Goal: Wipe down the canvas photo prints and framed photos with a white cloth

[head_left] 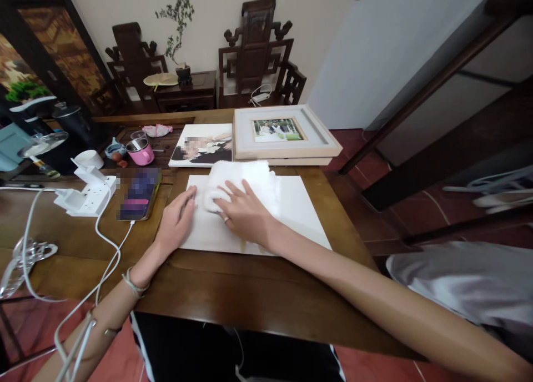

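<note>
A white fluffy cloth, folded over itself, lies on a flat white board. My right hand, with a ring on one finger, rests on the cloth with its fingers spread and pressing down. My left hand touches the board's left edge, fingers stretched out and thumb a little apart. Its fingertips are partly hidden behind the thumb. The board lies flat on the wooden table near its front edge.
Behind the board are a photo print and a pale picture frame stacked on another. At left stand a pink cup, a phone on a cable and a white power strip. White cables hang across my left forearm.
</note>
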Demonstrator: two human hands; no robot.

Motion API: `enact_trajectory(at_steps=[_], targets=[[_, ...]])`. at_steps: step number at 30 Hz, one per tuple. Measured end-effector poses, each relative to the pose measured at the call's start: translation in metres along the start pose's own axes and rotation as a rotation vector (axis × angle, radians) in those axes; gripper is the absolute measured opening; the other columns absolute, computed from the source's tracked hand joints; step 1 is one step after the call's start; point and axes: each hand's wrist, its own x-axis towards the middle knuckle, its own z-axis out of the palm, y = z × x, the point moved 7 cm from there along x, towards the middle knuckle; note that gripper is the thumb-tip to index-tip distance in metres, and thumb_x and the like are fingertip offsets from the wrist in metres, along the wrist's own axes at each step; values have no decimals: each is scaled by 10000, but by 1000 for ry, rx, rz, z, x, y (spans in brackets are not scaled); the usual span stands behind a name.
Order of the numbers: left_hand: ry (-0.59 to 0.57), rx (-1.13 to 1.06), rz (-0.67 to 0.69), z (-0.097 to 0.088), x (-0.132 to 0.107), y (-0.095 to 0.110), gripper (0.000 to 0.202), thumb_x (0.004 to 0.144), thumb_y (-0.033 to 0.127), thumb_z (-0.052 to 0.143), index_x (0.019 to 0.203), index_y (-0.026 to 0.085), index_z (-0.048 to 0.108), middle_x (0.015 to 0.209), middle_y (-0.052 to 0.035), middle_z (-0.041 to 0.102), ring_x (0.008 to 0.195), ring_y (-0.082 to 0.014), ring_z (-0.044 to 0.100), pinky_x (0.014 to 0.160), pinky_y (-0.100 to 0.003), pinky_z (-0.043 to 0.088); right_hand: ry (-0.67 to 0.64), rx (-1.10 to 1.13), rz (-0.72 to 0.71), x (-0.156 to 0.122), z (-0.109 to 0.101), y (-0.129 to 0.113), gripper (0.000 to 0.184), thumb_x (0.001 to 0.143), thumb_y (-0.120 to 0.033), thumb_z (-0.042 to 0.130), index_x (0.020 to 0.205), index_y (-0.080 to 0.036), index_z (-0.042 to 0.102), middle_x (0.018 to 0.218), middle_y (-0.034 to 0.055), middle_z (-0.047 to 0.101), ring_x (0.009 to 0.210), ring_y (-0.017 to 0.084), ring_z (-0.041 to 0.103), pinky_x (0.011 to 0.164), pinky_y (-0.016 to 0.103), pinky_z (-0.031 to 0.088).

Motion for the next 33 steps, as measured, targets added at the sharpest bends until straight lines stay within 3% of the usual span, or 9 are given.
enact_trajectory(at_steps=[4, 10, 14, 17, 21, 25, 29, 33], targets=[[111, -235, -58, -8, -2, -5, 464, 970, 419, 374, 1351, 182, 491, 1403, -106, 519, 1311, -237, 467, 1125, -418, 331, 12, 23, -118, 2, 1, -22, 370, 899, -169, 446, 1236, -168, 599, 1416, 187, 469, 1351, 381, 336, 1055, 666, 228], [172, -298, -38, -10, -4, -4, 495, 968, 464, 346, 1347, 184, 498, 1422, -95, 499, 1337, -245, 433, 1144, -422, 300, -108, 233, -449, -40, -13, -66, 335, 842, -190, 544, 1161, -218, 643, 1428, 130, 470, 1382, 336, 290, 1101, 611, 185], [110, -109, -7, -7, -5, 3, 445, 978, 391, 350, 1330, 174, 517, 1391, -93, 533, 1300, -231, 479, 1120, -408, 345, -233, 367, -466, -63, -28, -62, 279, 827, -192, 546, 1082, -189, 660, 1354, 111, 556, 1370, 282, 336, 1126, 555, 194], [29, 73, 59, -2, -4, 11, 370, 958, 325, 410, 1240, 174, 596, 1324, -92, 594, 1268, -229, 515, 1100, -414, 378, -271, 400, -347, -66, -34, -40, 272, 826, -133, 505, 1048, -207, 644, 1224, 77, 653, 1352, 235, 377, 1127, 551, 202], [-32, 152, 96, 4, -4, 13, 332, 922, 286, 471, 1189, 172, 632, 1292, -109, 617, 1258, -244, 529, 1096, -451, 388, -181, 363, -183, -51, -31, -7, 288, 817, -69, 460, 1002, -212, 629, 1114, 69, 690, 1361, 231, 364, 1132, 568, 187], [-68, 170, 98, 9, -3, 10, 329, 907, 272, 479, 1156, 155, 660, 1274, -119, 628, 1264, -255, 523, 1109, -475, 366, -93, 285, -22, -17, -18, 15, 270, 928, -169, 405, 1105, -176, 609, 1219, 122, 635, 1312, 254, 431, 1131, 514, 213], [-66, 175, 109, 8, -2, 11, 309, 901, 251, 478, 1115, 192, 691, 1237, -77, 657, 1235, -252, 550, 1109, -472, 367, -64, 355, 16, 27, -13, 12, 314, 985, -279, 345, 1135, -165, 596, 1143, 102, 674, 1145, 279, 562, 1051, 489, 293], [-68, 167, 133, 6, -1, 17, 302, 900, 211, 471, 1092, 206, 705, 1204, -65, 676, 1141, -231, 616, 1099, -448, 384, -40, 382, -25, 58, -16, -2, 286, 974, -238, 360, 1097, -181, 611, 1128, 59, 680, 1051, 252, 590, 974, 405, 347]])
